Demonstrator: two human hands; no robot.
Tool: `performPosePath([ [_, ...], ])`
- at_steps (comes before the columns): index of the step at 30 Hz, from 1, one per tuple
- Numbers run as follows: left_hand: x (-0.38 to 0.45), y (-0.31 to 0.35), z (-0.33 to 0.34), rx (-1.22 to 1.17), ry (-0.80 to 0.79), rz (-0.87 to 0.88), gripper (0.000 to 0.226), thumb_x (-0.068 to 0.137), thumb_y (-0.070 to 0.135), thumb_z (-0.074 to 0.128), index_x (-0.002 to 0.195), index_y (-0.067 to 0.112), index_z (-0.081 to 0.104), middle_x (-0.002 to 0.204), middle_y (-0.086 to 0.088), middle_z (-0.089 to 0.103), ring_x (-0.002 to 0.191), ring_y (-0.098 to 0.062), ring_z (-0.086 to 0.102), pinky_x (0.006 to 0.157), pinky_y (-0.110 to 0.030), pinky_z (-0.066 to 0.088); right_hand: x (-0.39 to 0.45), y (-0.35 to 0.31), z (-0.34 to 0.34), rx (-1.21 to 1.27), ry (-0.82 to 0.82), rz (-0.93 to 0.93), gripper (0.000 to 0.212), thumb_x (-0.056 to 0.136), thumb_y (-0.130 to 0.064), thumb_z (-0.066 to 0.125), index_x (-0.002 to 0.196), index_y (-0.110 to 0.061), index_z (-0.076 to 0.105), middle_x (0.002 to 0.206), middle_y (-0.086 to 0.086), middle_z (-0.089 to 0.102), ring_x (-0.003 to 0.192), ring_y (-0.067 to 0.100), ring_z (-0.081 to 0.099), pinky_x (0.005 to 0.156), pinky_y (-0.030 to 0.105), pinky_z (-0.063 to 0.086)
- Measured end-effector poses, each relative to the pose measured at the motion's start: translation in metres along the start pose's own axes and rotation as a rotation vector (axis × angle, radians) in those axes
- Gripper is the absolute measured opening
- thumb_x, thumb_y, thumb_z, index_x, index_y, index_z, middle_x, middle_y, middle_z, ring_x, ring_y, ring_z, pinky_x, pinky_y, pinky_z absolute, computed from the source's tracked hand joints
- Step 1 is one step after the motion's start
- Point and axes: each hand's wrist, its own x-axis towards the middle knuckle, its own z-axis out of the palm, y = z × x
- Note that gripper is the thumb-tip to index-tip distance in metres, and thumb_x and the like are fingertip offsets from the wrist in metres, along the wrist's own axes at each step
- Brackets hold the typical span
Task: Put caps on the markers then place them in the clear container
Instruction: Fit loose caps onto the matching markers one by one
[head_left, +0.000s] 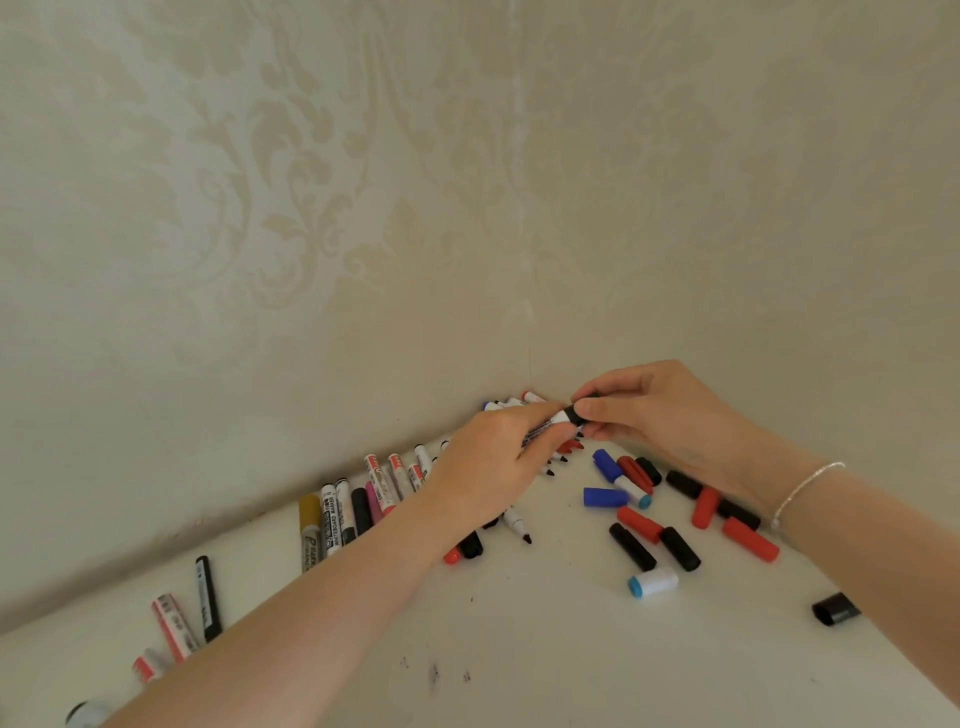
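Item: white-barrelled whiteboard marker with black print (545, 428), held above the white tabletop (545, 649) near the corner of the walls. Gripped round the barrel by left hand (488, 462), fingers curled over it. Black plastic cap (574, 414) at the marker's right end, pinched between thumb and fingers of right hand (660, 415); whether fully seated on the marker, cannot tell.

Beneath the hands: cluster of uncapped markers with red and black tips (563, 454), lying against the wall corner, partly hidden.

Right of the hands, loose on the tabletop: two blue caps (605, 496), several red caps (750, 539), several black caps (631, 545), two white caps with light-blue ends (653, 582). Caps close together, some touching. One black cap (835, 609) apart, beside the right forearm.

Left, along the wall edge: row of markers side by side (343, 514), including a gold-capped one (309, 530), a black-bodied one and a pink one. One uncapped marker with dark tip (518, 525) just below the left hand. Red end and black end of further markers showing under the left wrist.

Far left: slim black marker (208, 597), red-and-white marker (174, 626), another red-and-white piece near the lower edge.

Silver chain bracelet (802, 491) on the right wrist.

Pale damask-patterned wallpaper (311, 208) on both walls.
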Motion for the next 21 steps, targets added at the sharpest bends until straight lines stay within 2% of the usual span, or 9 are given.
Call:
performPosePath([
  [3,-0.001,-0.007,-0.001,0.114,-0.053,0.057,0.036,0.096,0.047,0.043,0.123,0.031,0.06,0.098,0.014,0.066,0.088,-0.008,0.059,0.073,-0.027,0.048,-0.001,-0.002,0.001,-0.144,-0.045,0.017,0.008,0.085,-0.007,0.066,0.086,-0.009,0.074,0.074,0.006,0.073,0.057,0.004,0.066,0.058,0.012,0.053],
  [5,0.005,-0.014,-0.005,0.09,-0.111,0.062,0.032,0.097,0.036,0.048,0.128,0.029,0.057,0.096,0.021,0.059,0.091,-0.003,0.054,0.077,-0.021,0.044,0.0,0.0,0.002,-0.213,-0.009,0.023,0.01,0.089,-0.016,0.063,0.088,-0.012,0.073,0.075,0.002,0.072,0.058,0.004,0.065,0.059,0.015,0.054],
  [6,0.008,-0.018,-0.008,0.071,-0.125,0.038,0.032,0.098,0.029,0.05,0.13,0.029,0.056,0.095,0.02,0.056,0.091,-0.003,0.053,0.08,-0.021,0.043,0.001,0.003,0.001,-0.239,0.046,0.028,0.014,0.091,-0.021,0.06,0.091,-0.013,0.072,0.079,0.001,0.071,0.063,0.007,0.066,0.062,0.018,0.055],
  [8,0.013,-0.029,-0.015,0.072,-0.108,-0.028,0.035,0.097,0.02,0.052,0.13,0.027,0.056,0.101,0.007,0.06,0.097,-0.01,0.055,0.087,-0.029,0.045,0.003,0.01,-0.006,-0.287,0.166,0.061,0.018,0.094,-0.023,0.055,0.097,-0.013,0.069,0.086,0.003,0.07,0.071,0.015,0.065,0.069,0.027,0.055],
  [11,0.008,-0.051,-0.022,0.11,-0.156,-0.094,0.038,0.087,0.004,0.055,0.117,0.025,0.066,0.101,0.002,0.063,0.098,-0.015,0.056,0.089,-0.034,0.044,0.0,0.026,-0.018,-0.416,0.172,0.156,0.017,0.092,-0.01,0.051,0.097,-0.01,0.068,0.075,0.002,0.064,0.064,0.019,0.06,0.067,0.032,0.053],
  [14,-0.002,-0.061,-0.024,0.16,-0.218,-0.117,0.04,0.077,-0.003,0.055,0.097,0.026,0.073,0.094,0.008,0.066,0.092,-0.011,0.056,0.088,-0.032,0.044,-0.006,0.039,-0.025,-0.528,0.121,0.229,0.018,0.091,-0.006,0.05,0.095,-0.011,0.067,0.071,0.001,0.06,0.062,0.018,0.057,0.055,0.026,0.05],
  [16,-0.009,-0.066,-0.023,0.171,-0.264,-0.15,0.042,0.073,-0.004,0.052,0.091,0.027,0.074,0.089,0.015,0.064,0.089,-0.008,0.056,0.084,-0.028,0.045,-0.007,0.043,-0.025,-0.544,0.108,0.244,0.019,0.092,-0.007,0.049,0.096,-0.015,0.066,0.077,0.0,0.06,0.063,0.017,0.058,0.042,0.018,0.046],
  [18,-0.015,-0.071,-0.021,0.187,-0.332,-0.187,0.046,0.071,-0.001,0.049,0.086,0.035,0.072,0.088,0.02,0.061,0.089,-0.007,0.058,0.081,-0.025,0.047,-0.006,0.045,-0.024,-0.562,0.106,0.234,0.019,0.092,-0.008,0.05,0.097,-0.017,0.066,0.081,-0.002,0.06,0.064,0.014,0.058,0.04,0.015,0.043],
  [21,-0.021,-0.074,-0.018,0.123,-0.393,-0.221,0.045,0.07,0.004,0.046,0.082,0.041,0.068,0.101,0.02,0.06,0.09,-0.007,0.063,0.081,-0.031,0.053,-0.003,0.044,-0.021,-0.571,0.096,0.223,0.019,0.091,-0.007,0.05,0.093,-0.018,0.065,0.074,-0.003,0.058,0.058,0.012,0.052,0.039,0.016,0.04],
])
